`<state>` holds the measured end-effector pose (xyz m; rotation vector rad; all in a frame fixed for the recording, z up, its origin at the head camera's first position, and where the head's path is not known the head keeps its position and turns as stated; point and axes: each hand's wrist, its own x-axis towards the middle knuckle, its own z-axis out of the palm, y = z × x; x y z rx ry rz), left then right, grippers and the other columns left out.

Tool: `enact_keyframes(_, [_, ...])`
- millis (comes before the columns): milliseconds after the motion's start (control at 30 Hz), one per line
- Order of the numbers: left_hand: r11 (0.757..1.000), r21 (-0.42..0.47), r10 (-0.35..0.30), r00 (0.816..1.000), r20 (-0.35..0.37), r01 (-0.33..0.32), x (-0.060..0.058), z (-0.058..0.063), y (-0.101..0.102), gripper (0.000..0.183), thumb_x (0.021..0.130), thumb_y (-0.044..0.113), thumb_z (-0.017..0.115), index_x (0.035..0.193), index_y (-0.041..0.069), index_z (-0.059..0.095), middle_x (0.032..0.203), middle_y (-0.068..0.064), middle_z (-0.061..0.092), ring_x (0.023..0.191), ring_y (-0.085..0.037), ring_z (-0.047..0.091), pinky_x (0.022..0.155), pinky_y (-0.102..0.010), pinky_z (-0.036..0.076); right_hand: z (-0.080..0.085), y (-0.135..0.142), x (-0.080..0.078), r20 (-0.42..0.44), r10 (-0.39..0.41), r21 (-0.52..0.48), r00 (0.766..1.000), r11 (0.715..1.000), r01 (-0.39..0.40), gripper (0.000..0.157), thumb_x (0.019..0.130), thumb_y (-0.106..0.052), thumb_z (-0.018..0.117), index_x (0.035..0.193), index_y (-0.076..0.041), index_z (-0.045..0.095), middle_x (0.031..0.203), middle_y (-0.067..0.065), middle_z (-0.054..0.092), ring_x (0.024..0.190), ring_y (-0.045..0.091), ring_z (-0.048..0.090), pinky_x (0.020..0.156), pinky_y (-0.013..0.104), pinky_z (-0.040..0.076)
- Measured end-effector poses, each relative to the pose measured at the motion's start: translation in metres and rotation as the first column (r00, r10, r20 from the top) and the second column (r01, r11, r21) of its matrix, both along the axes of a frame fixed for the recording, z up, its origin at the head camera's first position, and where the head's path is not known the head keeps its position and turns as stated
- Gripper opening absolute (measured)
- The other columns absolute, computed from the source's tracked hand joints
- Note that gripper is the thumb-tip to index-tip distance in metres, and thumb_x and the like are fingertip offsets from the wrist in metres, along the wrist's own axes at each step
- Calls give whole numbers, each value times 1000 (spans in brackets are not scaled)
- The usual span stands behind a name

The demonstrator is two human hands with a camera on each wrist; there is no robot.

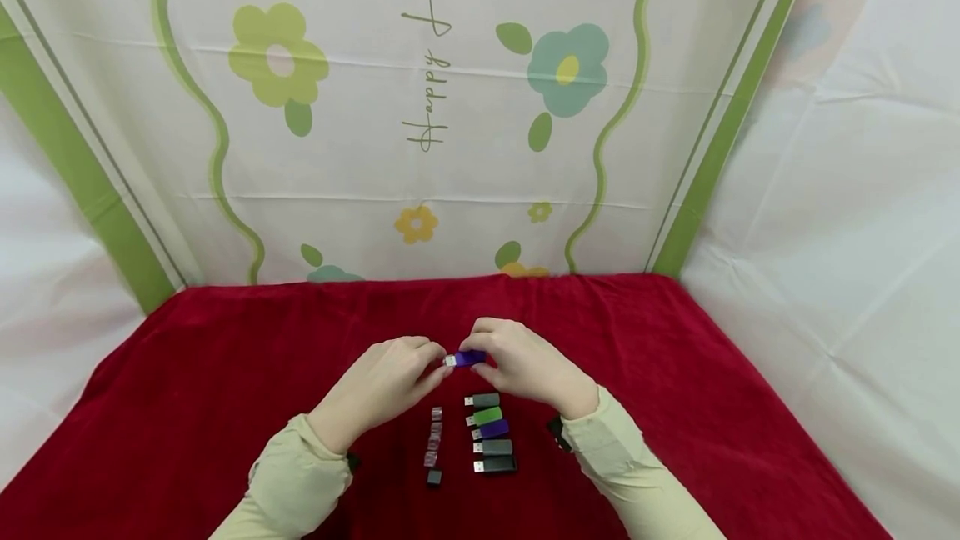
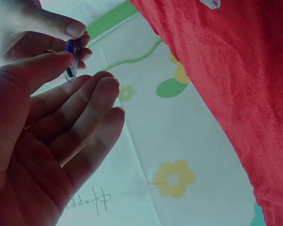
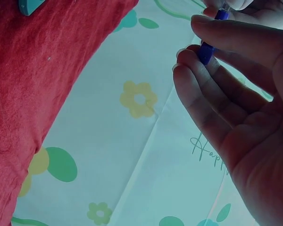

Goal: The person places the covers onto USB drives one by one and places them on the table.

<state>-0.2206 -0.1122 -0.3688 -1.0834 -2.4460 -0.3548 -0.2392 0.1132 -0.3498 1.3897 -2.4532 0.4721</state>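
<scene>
Above the red cloth, my right hand (image 1: 528, 363) pinches the body of a purple USB stick (image 1: 471, 358) between thumb and fingers. The metal plug points left, toward my left hand (image 1: 390, 380). Thumb and finger of the left hand pinch a clear cap (image 2: 70, 75) at the plug end. In the left wrist view the cap appears to be over the plug; how far on it sits, I cannot tell. The right wrist view shows the purple body (image 3: 206, 52) held by the right fingertips, its other end partly hidden by the left hand.
Below the hands, several uncapped USB sticks lie in a column, among them a green one (image 1: 484, 417), another purple one (image 1: 491, 430) and a black one (image 1: 497, 464). Left of them runs a line of clear caps (image 1: 433, 443), with a dark cap (image 1: 434, 478) nearest me.
</scene>
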Motion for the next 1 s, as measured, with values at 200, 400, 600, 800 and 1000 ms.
enact_keyframes(200, [1000,-10,2,1000,-3,-2,-1,1,-1,13,88,20,75,93,9,72,79,5,62,63,-6,53,59,-21,50,-2,-1,-2,3,6,-2,1000,1000,-6,21,80,2,77,99,-5,74,89,-1,59,76,13,60,71,15,47])
enact_keyframes(400, [1000,-18,4,1000,-8,-4,-1,0,-2,14,87,18,77,94,8,71,79,3,63,64,-7,54,59,-22,51,-4,-2,-4,2,12,1,1000,1000,-12,20,80,1,77,99,-5,74,89,-2,59,77,11,59,71,14,46])
enact_keyframes(600, [1000,-23,-10,1000,4,10,1,1,0,15,87,16,77,96,4,71,80,0,63,65,-10,56,60,-22,51,-3,-2,-2,-3,25,-10,1000,1000,-25,19,80,2,78,98,-3,73,88,1,59,76,14,60,70,14,47])
enact_keyframes(800, [999,-37,-4,1000,-4,4,2,2,1,16,87,16,77,97,4,71,80,0,62,65,-10,56,60,-22,51,-2,-2,0,-2,29,-10,1000,1000,-29,19,80,2,77,98,-3,74,87,1,59,76,14,60,70,14,47])
enact_keyframes(1000, [999,-35,-15,1000,-15,15,3,4,1,16,87,14,77,95,3,70,78,0,61,64,-10,55,58,-21,50,-4,-2,0,-7,21,-4,1000,1000,-21,20,81,3,77,99,-4,74,87,0,58,76,14,59,70,13,46])
